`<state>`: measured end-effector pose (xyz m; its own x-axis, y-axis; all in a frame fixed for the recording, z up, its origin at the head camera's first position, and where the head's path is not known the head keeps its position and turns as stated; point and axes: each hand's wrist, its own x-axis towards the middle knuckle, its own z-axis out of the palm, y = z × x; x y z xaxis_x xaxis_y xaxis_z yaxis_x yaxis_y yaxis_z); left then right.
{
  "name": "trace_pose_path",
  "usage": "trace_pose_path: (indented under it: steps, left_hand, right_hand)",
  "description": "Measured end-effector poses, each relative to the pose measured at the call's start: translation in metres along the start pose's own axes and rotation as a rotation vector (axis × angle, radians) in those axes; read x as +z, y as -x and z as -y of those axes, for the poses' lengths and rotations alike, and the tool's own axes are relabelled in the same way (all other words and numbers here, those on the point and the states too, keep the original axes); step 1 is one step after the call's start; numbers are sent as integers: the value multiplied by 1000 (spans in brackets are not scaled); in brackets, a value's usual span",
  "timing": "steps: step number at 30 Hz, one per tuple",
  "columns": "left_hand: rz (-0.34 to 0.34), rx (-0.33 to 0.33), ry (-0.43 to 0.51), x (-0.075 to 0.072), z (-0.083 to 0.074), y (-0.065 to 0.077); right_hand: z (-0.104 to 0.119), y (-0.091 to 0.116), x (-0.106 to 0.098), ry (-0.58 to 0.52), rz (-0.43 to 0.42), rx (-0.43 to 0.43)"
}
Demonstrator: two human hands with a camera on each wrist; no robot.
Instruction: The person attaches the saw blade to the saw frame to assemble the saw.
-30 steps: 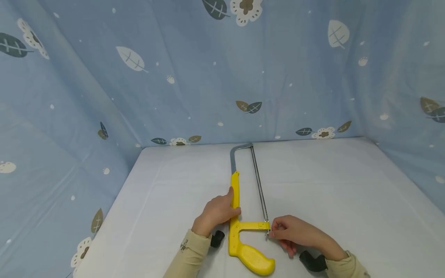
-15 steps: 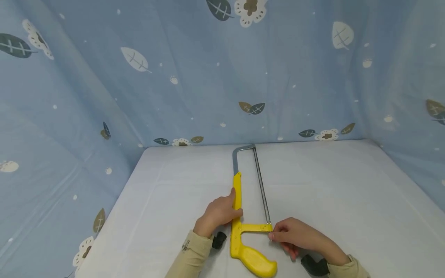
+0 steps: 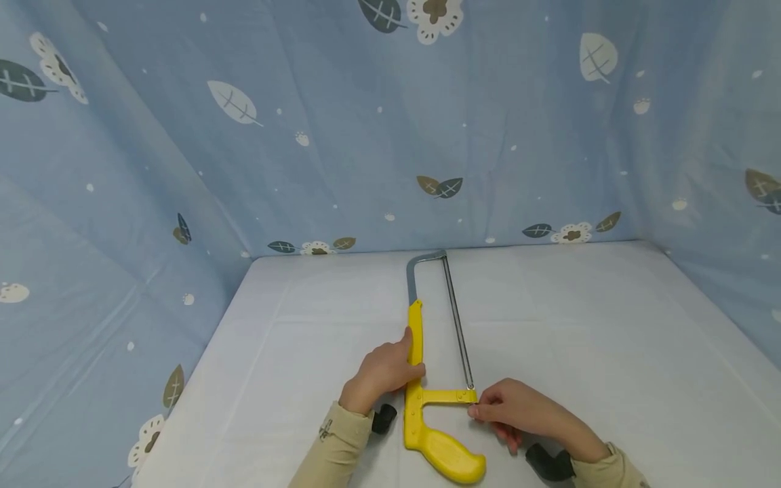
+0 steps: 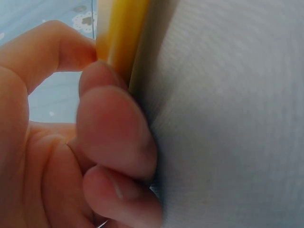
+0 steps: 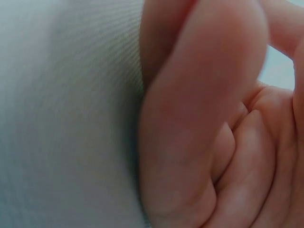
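A hacksaw [image 3: 413, 423] with a yellow frame and a grey metal front bow lies flat on the white-covered table, its handle [image 3: 453, 457] toward me. The thin blade [image 3: 457, 318] runs along its right side. My left hand [image 3: 381, 373] grips the yellow back of the frame, thumb and index finger on it; in the left wrist view the fingers curl against the yellow bar [image 4: 124, 33]. At the near end of the blade, just below the yellow crossbar [image 3: 445, 396], my right hand [image 3: 518, 407] pinches the small silver wing nut, which the fingertips mostly hide.
White cloth [image 3: 586, 325] covers the table around the saw. A blue curtain [image 3: 342, 135] with leaf and flower prints hangs behind the far edge and along both sides. Black camera mounts [image 3: 549, 463] sit under both wrists.
The right thumb and fingertips have shifted slightly and closed over the wing nut, which showed below the crossbar a second ago. The left hand and the hacksaw stay in place.
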<state>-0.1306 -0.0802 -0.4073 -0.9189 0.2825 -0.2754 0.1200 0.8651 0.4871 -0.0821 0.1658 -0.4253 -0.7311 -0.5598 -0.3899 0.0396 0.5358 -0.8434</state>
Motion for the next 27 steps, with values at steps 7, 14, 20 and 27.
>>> trace_pose_path:
  steps: [7,14,20,27]
  left_hand:
    - [1,-9,-14,2,3,-1]
    - [13,-28,-6,7,4,0]
    - [-1,-11,-28,8,4,0]
    - [-9,-12,-31,4,3,-2]
  right_hand:
    - [-3,-1,-1,-27,31,-50]
    - [-7,1,0,-63,44,-64]
    - [-7,0,0,-60,25,-42]
    - [-6,-2,-4,-49,5,-28]
